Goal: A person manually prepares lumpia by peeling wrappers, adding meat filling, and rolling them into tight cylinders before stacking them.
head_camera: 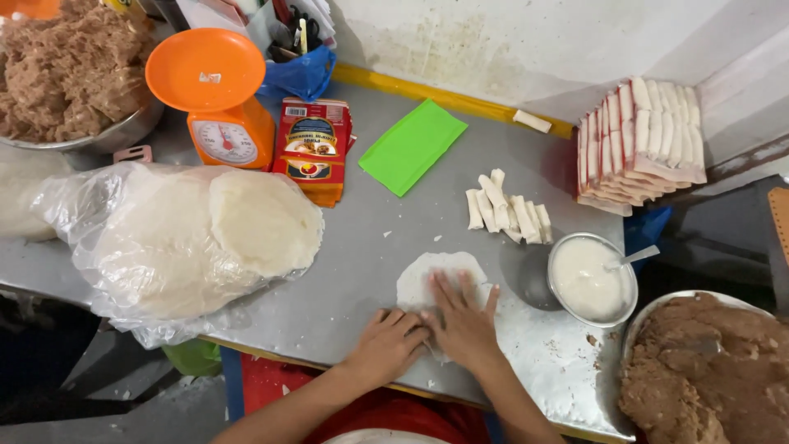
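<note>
My right hand [464,316] flat on round white wrapper [431,275], fingers [448,289] spread, pressing it to grey bench [362,247]. My left hand [390,341] beside it, fingers curled, touching wrapper's near edge. Small pile of rolled white sticks [505,212] just beyond wrapper. Metal bowl of white paste [590,279] with spoon to right. Tray of brown filling [707,370] at far right. Bagged stack of wrappers [197,238] to left, orange scale [218,99] behind it. Green cloth [411,146] near wall.
</note>
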